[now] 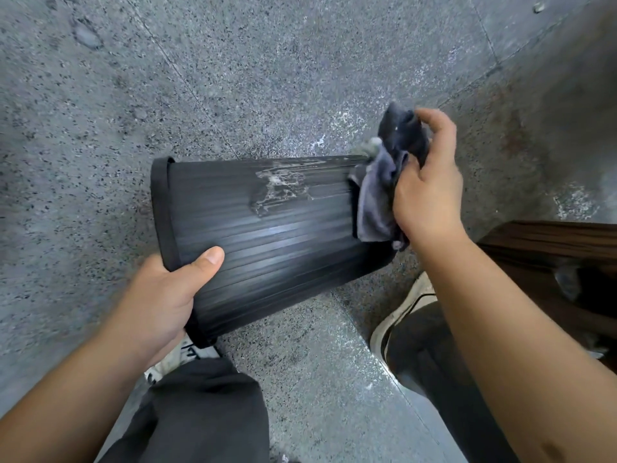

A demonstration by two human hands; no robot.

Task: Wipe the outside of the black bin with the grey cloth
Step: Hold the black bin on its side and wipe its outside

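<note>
Gripping the black bin (267, 235) at its rim, left hand (160, 295) steadies it on its side while right hand (427, 192) clutches the grey cloth (377, 202) against the base end, a whitish smear (277, 187) unwiped, so wiping seems partway.

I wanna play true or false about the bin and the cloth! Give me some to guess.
1. The black bin lies tipped on its side. True.
2. The left hand holds the grey cloth. False: it grips the bin's rim; the right hand holds the cloth.
3. A whitish smear shows on the bin. True.
4. The cloth lies on the floor. False: it's against the bin's end.
</note>
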